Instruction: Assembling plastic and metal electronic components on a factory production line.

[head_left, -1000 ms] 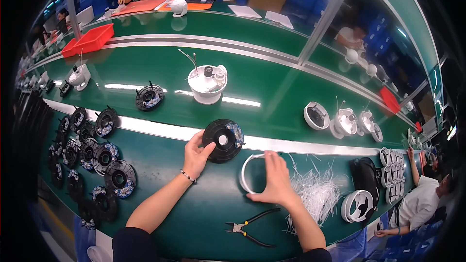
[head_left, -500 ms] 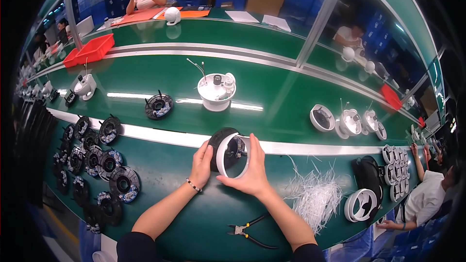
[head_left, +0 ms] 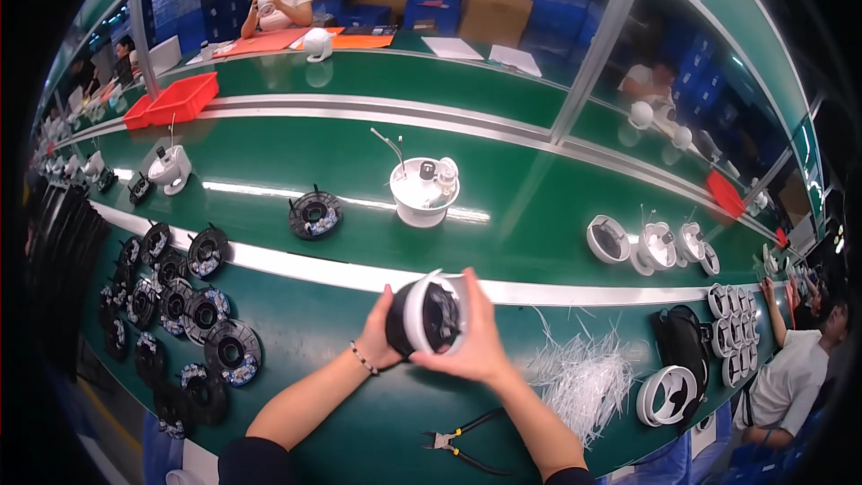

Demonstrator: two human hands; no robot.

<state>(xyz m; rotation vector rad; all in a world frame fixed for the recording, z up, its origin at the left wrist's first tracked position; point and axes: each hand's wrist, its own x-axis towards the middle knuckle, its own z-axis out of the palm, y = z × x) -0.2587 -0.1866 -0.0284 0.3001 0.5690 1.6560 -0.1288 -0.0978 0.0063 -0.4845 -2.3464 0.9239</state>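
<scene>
Above the near edge of the green bench, both my hands hold a white plastic ring [head_left: 415, 318] and a black round plastic part [head_left: 395, 323] against each other. My left hand [head_left: 381, 330], with a beaded bracelet at the wrist, is closed round the black part's outer side. On the opposite side my right hand [head_left: 472, 341] grips the white ring, thumb below and fingers along its top. Through the ring's opening, dark inner pieces show, blurred by motion. Whether the two parts are locked together is hard to see. Cutting pliers [head_left: 440, 440] with black and yellow handles lie below my hands.
Several black discs with circuit boards [head_left: 232, 352] cover the bench's left side. White plastic strips [head_left: 588, 382] are heaped right, beside white rings [head_left: 666, 395]. A green conveyor [head_left: 530, 216] carries a white housing [head_left: 425, 191] and a black disc [head_left: 315, 213]. Co-workers sit beyond and at right.
The white ring and black part have been turned between my hands, and the ring's opening now shows more dark inside. The white housing and disc on the conveyor have shifted rightward.
</scene>
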